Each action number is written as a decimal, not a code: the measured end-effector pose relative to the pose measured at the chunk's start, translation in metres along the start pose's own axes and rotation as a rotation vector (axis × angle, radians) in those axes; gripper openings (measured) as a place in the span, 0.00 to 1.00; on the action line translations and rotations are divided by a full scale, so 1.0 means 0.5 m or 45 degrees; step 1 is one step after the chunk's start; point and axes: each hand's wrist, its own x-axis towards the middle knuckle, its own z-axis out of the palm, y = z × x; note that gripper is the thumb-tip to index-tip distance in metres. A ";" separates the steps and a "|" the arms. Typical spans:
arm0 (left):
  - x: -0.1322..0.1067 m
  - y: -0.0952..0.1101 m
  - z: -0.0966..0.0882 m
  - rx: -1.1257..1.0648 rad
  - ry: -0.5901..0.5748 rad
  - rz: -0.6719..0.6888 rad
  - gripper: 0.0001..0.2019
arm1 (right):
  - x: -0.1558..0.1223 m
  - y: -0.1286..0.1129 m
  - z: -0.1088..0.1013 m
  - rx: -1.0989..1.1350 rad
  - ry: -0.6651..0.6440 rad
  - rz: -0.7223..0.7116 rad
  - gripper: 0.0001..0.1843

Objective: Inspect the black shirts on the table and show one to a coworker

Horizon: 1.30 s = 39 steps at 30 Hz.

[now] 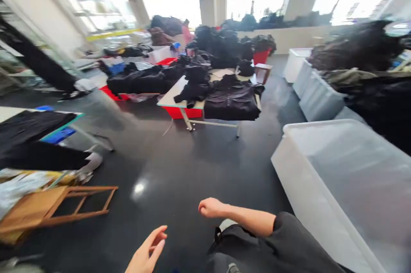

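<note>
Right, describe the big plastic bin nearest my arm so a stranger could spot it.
Start at the row of white plastic bins along the room's right side. Follow it toward the camera to the last bin, beside the right hand. It looks largest of the row, and no dark clothes lie over it, unlike the heap beyond.

The bare right hand (212,208), loosely curled, and the half-open left hand (146,250) seem empty, hanging low; the large translucent white plastic bin (340,178) stands nearest, off to the right.
</note>
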 end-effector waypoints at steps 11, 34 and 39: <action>0.552 0.292 0.286 0.707 -0.756 0.183 0.19 | -0.055 0.359 -0.371 0.734 0.768 0.397 0.14; 1.858 1.302 0.658 0.653 -0.638 0.531 0.16 | 0.119 0.697 -1.742 0.599 1.306 0.508 0.17; 2.012 1.386 0.768 0.769 -0.636 0.232 0.21 | 0.320 0.802 -2.258 0.289 1.130 0.526 0.13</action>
